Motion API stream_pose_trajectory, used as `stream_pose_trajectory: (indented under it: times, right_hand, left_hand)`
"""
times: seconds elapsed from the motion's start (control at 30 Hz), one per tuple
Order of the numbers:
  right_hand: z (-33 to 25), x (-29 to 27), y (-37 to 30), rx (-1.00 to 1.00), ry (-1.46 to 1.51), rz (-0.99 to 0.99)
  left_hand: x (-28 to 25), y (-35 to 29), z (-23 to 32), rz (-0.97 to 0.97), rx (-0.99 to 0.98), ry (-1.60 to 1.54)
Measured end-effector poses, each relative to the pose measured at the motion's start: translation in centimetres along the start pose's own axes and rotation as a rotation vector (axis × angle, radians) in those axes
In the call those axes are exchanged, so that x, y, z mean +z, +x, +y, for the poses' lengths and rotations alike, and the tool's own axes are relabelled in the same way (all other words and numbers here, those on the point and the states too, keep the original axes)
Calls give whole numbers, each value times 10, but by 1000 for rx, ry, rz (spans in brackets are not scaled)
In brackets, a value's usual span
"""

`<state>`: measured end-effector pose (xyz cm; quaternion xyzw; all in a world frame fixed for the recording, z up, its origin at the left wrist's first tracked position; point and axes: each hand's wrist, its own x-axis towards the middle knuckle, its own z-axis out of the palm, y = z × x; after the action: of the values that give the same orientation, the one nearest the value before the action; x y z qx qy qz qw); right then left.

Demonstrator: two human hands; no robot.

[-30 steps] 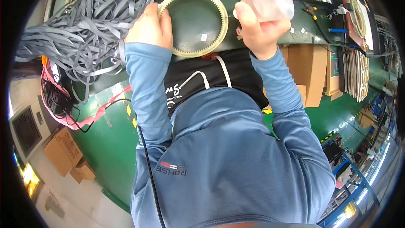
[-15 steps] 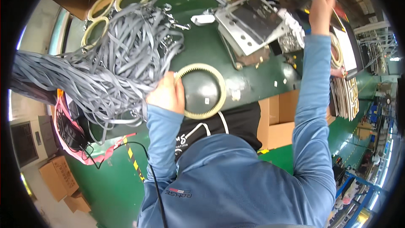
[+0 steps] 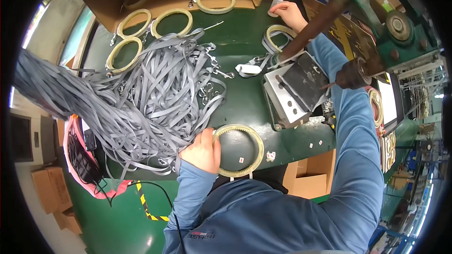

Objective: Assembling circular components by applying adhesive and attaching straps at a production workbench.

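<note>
My left hand (image 3: 203,153) grips the left side of a pale cream ring with small teeth along its inner edge (image 3: 258,150), held at the near edge of the green table. Far ahead, my right arm reaches past a machine, and the fingers of my right hand (image 3: 289,15) close on a small white bottle (image 3: 274,9) with a thin nozzle. Left of my left hand spreads a large heap of grey straps with metal clips (image 3: 155,84). Another cream ring (image 3: 272,33) with a grey strap lies just nearer than my right hand.
A green machine with a spindle (image 3: 355,73) overhangs the right side above a stacked metal plate (image 3: 282,99). Several cream rings (image 3: 172,22) lie beyond the straps, before a cardboard box (image 3: 99,0). An open carton (image 3: 306,186) sits below the near edge.
My right hand has moved from the far right toward the middle and now holds the small bottle. The view has shifted, bringing the machine into sight. My left hand keeps the toothed ring.
</note>
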<state>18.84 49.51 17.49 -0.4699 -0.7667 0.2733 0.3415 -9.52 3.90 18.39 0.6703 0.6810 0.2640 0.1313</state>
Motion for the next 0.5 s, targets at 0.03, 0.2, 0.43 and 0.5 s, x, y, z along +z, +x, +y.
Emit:
stream_pose_trajectory:
  times: [0.03,0.2,0.43,0.5]
  right_hand:
    - [-3,-4,-4,-33,-47,-31]
    - [-47,-53,-40,-41,101,-96]
    - [-153,-121,-227,-251,156,596]
    - [-187,-85,-307,-247,-44,741]
  left_hand:
    - [0,-1,0,-10,-1,2]
    - [2,-3,-1,35,-11,-62]
    - [3,-19,-1,205,170,-403]
    - [1,-32,10,229,33,-740]
